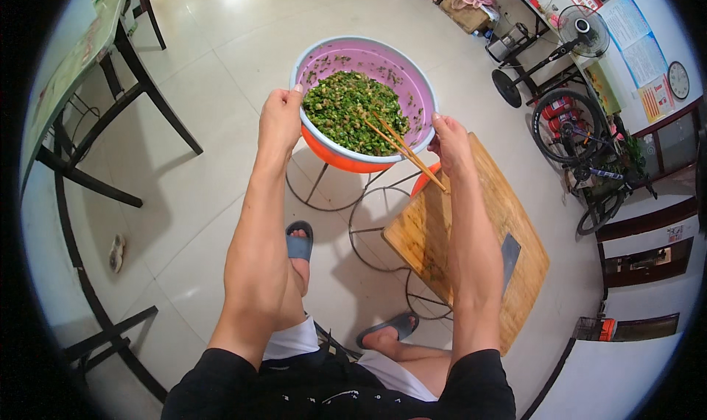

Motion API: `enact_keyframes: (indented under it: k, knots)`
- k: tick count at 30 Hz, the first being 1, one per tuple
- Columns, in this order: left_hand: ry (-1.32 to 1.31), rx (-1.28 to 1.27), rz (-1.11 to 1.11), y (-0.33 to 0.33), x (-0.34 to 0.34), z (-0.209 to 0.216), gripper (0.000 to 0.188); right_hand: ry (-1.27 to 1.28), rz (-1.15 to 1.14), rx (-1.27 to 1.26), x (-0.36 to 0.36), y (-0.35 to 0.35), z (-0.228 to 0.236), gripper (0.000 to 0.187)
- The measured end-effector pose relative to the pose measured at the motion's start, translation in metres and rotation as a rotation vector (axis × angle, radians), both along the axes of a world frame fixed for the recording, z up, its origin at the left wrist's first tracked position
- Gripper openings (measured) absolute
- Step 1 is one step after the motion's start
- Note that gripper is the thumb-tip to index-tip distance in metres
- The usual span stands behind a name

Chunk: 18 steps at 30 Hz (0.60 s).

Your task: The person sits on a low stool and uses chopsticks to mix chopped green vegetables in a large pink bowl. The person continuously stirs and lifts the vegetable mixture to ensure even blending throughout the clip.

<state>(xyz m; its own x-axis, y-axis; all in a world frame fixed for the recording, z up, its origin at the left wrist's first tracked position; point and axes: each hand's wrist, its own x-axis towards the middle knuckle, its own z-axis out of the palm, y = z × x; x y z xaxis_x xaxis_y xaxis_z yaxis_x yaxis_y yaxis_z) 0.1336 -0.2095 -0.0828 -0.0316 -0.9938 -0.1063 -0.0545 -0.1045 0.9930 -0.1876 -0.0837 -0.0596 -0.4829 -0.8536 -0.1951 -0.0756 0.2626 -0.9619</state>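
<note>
A large basin (407, 81), pink inside and orange outside, holds a heap of chopped green vegetables (352, 110). I carry it in front of me above the floor. My left hand (280, 118) grips its left rim with the thumb over the edge. My right hand (449, 144) grips the right rim and also pinches a pair of wooden chopsticks (405, 151), whose tips lie in the greens.
Below the basin stand round wire stools (368, 221), one bearing a wooden cutting board (508, 221) with a cleaver (510, 254). A dark-legged table (74, 66) stands at the left. A floor fan (578, 33), a bicycle (582, 144) and clutter line the right wall. My feet wear slippers.
</note>
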Motion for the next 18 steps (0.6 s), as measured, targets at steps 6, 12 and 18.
enact_keyframes:
  k: [6, 12, 18]
  knots:
    - [-0.224, -0.006, 0.014, 0.005, 0.008, 0.021, 0.054, 0.078, -0.088, 0.049, 0.004, 0.014, 0.021, 0.039]
    - [-0.084, -0.156, 0.080, 0.026, 0.012, 0.046, 0.064, 0.063, -0.137, -0.086, -0.004, 0.073, 0.062, 0.046]
    - [0.096, -0.311, 0.110, 0.067, -0.020, 0.078, 0.042, -0.025, -0.084, -0.144, -0.025, 0.102, 0.088, 0.047]
